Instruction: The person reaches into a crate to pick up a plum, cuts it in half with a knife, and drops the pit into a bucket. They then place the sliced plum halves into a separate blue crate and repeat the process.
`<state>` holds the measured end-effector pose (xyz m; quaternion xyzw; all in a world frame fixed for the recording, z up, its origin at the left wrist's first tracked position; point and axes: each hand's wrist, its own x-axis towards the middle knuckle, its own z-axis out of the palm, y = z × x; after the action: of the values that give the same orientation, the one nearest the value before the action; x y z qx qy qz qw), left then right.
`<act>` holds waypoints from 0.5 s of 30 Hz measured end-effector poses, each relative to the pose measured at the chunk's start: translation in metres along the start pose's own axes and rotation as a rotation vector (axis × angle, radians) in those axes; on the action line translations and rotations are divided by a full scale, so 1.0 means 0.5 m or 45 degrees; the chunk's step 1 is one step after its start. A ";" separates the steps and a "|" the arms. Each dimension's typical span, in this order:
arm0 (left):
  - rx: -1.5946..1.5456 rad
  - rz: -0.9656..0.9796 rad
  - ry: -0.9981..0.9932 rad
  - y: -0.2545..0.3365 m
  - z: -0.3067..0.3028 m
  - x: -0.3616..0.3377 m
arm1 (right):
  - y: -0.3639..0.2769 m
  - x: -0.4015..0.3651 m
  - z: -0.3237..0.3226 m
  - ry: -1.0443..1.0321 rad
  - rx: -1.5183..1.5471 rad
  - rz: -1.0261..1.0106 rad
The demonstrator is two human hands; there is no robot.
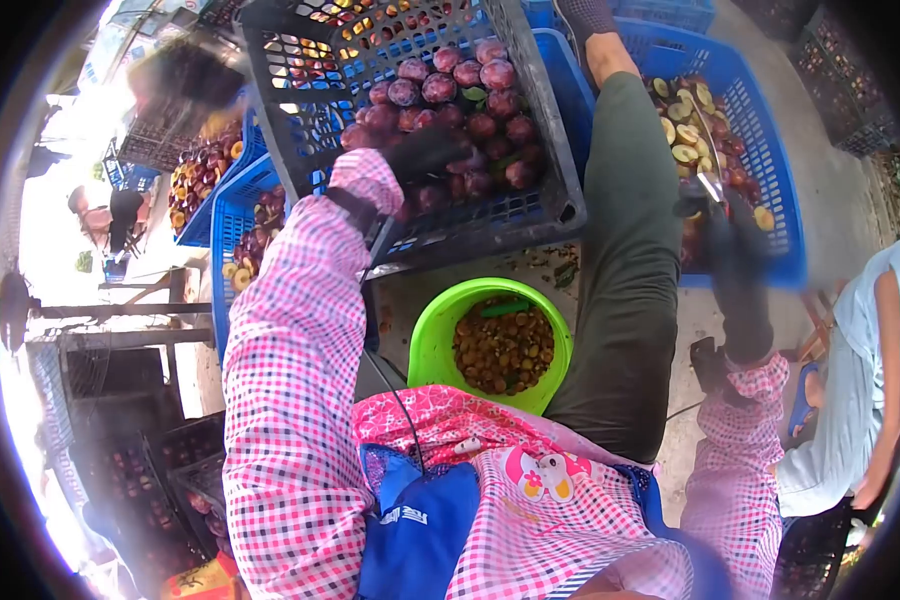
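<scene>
My left hand (425,152), in a black glove, reaches into a tilted black plastic crate (560,190). Dark red plums (440,88) fill its lower part, and the fingers lie among them. Blur and the fruit hide whether those fingers are closed on a plum. My right hand (728,232), also black-gloved, is closed around a knife (711,186). Its thin blade points away from me over a blue crate (785,190) of cut plums (686,133), their pale yellow flesh showing.
Between my legs stands a bright green bucket (422,340) holding brown plum stones (503,345). More blue crates (232,215) with cut fruit are at the left. A seated person (850,390) is close on my right. Dark crates (840,85) stand at the far right.
</scene>
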<state>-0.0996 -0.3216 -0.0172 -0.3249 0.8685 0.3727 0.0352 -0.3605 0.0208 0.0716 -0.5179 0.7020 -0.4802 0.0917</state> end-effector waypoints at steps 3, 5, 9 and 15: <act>-0.786 0.292 0.186 0.094 -0.001 -0.127 | -0.087 -0.032 0.034 -0.124 0.385 0.263; -0.458 0.656 0.328 0.170 0.014 -0.230 | -0.141 -0.061 0.075 -0.204 0.415 0.132; -2.051 0.210 0.008 0.274 0.145 -0.394 | -0.209 -0.149 0.156 -0.321 0.479 -0.088; -2.122 0.452 0.196 0.287 0.268 -0.484 | -0.253 -0.223 0.169 -0.423 0.407 -0.081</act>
<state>-0.0186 -0.0280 0.0493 -0.1283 0.3489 0.8665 -0.3331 -0.1769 0.0624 0.0834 -0.5907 0.5755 -0.4960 0.2718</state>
